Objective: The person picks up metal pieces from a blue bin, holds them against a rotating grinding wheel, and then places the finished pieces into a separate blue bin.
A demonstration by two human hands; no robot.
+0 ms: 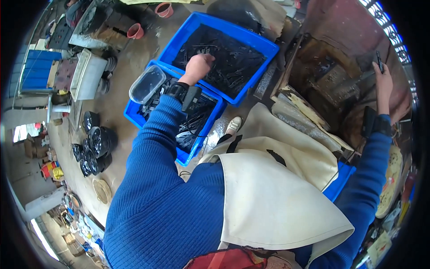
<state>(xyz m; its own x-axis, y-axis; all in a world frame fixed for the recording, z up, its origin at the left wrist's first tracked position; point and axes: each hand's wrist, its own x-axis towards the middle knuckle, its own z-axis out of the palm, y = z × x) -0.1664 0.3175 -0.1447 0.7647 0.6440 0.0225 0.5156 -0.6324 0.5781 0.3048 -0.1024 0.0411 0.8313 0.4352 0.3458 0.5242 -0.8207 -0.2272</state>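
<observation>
At two o'clock the right hand (pixel 383 81) pinches a black strip (pixel 379 57) low in its fingers, likely leaving its length clear; the left hand (pixel 197 70), grip unclear, is over the blue tub (pixel 237 32) at twelve.

No words, numbers or signs could be read on the far bin (pixel 233 31), the tub (pixel 148 85) left of it or the apron (pixel 273 201). Clutter (pixel 92 228) well left of that bin was too small to read.

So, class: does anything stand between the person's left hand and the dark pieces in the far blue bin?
Nothing visible does: the left hand is over the dark pieces inside the far blue bin. The clear plastic tub sits left, over the nearer blue bin.
</observation>
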